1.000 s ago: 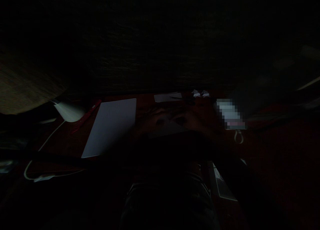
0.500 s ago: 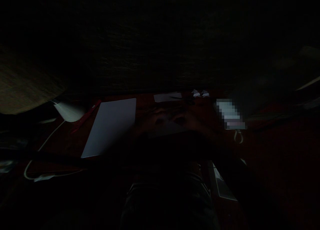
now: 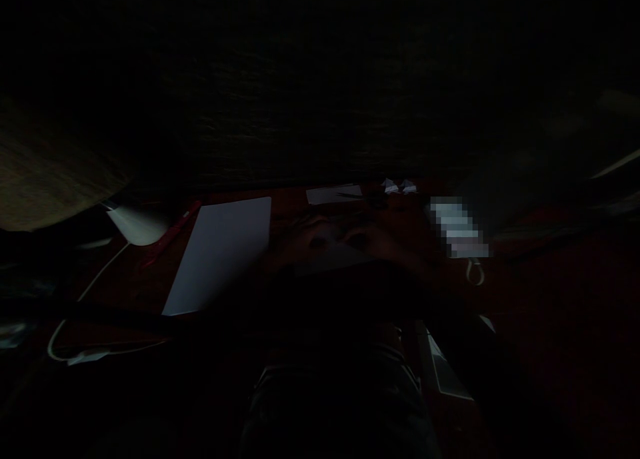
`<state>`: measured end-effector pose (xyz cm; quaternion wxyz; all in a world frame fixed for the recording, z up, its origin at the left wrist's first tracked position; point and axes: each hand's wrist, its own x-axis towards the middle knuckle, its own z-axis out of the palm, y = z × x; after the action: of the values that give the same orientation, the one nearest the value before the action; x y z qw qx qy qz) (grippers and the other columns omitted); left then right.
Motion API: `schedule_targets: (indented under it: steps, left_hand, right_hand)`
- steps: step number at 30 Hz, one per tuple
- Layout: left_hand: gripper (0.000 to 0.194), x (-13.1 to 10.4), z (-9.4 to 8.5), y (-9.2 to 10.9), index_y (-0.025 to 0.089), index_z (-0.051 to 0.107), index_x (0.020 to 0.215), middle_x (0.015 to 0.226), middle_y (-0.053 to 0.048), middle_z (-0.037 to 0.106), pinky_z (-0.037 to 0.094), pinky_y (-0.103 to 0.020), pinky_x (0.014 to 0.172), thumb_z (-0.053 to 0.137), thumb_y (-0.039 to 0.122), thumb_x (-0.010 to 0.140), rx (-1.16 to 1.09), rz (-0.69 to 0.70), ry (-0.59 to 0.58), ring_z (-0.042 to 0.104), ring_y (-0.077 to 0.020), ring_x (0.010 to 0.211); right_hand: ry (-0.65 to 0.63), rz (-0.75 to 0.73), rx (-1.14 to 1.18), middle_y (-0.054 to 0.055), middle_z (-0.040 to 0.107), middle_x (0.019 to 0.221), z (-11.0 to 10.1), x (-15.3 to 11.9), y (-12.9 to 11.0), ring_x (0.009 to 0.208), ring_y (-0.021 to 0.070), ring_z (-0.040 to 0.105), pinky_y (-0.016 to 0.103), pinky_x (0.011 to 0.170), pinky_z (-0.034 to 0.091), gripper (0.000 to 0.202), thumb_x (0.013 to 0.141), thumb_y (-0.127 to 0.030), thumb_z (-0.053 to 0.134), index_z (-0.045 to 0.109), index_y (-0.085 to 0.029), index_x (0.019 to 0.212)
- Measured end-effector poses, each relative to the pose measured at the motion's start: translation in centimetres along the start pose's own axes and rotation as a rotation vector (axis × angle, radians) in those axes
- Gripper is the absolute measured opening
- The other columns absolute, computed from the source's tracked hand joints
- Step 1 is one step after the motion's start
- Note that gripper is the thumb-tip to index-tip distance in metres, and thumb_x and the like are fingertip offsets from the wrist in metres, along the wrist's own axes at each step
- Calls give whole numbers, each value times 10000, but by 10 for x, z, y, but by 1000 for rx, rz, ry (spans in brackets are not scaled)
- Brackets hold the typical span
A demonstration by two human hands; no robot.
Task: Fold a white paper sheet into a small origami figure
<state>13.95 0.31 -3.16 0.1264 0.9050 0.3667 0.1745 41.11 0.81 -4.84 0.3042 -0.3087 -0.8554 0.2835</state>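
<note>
The scene is very dark. My left hand [image 3: 300, 240] and my right hand [image 3: 375, 240] meet at the middle over the reddish-brown surface, fingers curled in at a small sheet of paper [image 3: 333, 258]. The left hand grips its left side and the right hand its upper right; the fingertips are hard to make out. Just beyond the hands lie dark scissors [image 3: 374, 198], one blade over a white paper strip [image 3: 327, 194]. Two small folded paper pieces, a left one [image 3: 390, 186] and a right one [image 3: 409, 187], stand beside the scissors.
A stack of white paper [image 3: 225, 249] lies left of my hands, with a long red object [image 3: 173, 234] and a white object with a cord [image 3: 140, 227] beyond. To the right rests a blurred-out pale item [image 3: 460, 227] with a loop. A flat framed object [image 3: 450, 376] is lower right.
The view has shifted very slightly. Both hands stay at the small paper in nearly the same pose.
</note>
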Motion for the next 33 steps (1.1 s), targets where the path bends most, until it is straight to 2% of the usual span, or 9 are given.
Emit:
schedule_targets:
  steps: [6,12,18,22,25,29,33]
  left_hand:
    - [453,1,-1,1,248,638,1417,1493,-96,649,430,-537,1215,725,263,972,0,-9,-16,564,-318,1413]
    - [454,1,-1,-1,210,650,1427,1487,-112,668,434,-540,1212,721,250,980,-2,13,-17,580,-326,1396]
    - [430,2,-3,-1,228,670,1399,1471,-90,685,441,-524,1198,743,242,975,-10,22,-26,586,-322,1379]
    - [399,2,-6,2,199,668,1402,1495,-112,670,428,-535,1198,707,233,1006,15,43,-40,572,-329,1393]
    - [388,2,-5,2,231,680,1396,1478,-96,680,436,-541,1186,708,247,1009,17,46,-49,585,-320,1376]
    - [394,2,-4,-1,266,688,1386,1477,-77,680,433,-535,1197,732,254,995,20,41,-38,587,-308,1382]
    - [409,2,-3,-2,243,681,1402,1488,-96,674,423,-558,1218,733,245,996,10,45,-42,574,-318,1407]
  right_hand:
    - [-2,-6,-17,25,802,1323,-2,0,2,1259,268,727,453,1081,573,319,874,-60,724,869,-318,993]
    - [-26,2,15,25,795,1324,-4,0,0,1292,272,707,470,1111,559,274,894,-100,743,870,-323,991]
    - [-25,19,20,18,780,1364,-4,-1,-4,1321,277,693,486,1134,545,309,862,-51,737,864,-310,972]
    - [-48,-14,46,22,810,1294,-6,0,-5,1262,263,725,460,1103,563,302,865,-56,731,860,-305,976]
    - [-27,-34,46,20,830,1228,-5,1,-2,1212,260,744,457,1067,578,305,860,-51,721,857,-307,958]
    - [-18,-39,31,35,832,1224,-3,1,2,1210,267,742,467,1056,574,316,874,-47,696,854,-301,976]
    - [-22,-60,77,41,830,1220,-3,1,5,1185,250,749,455,1065,575,270,894,-75,712,849,-296,965]
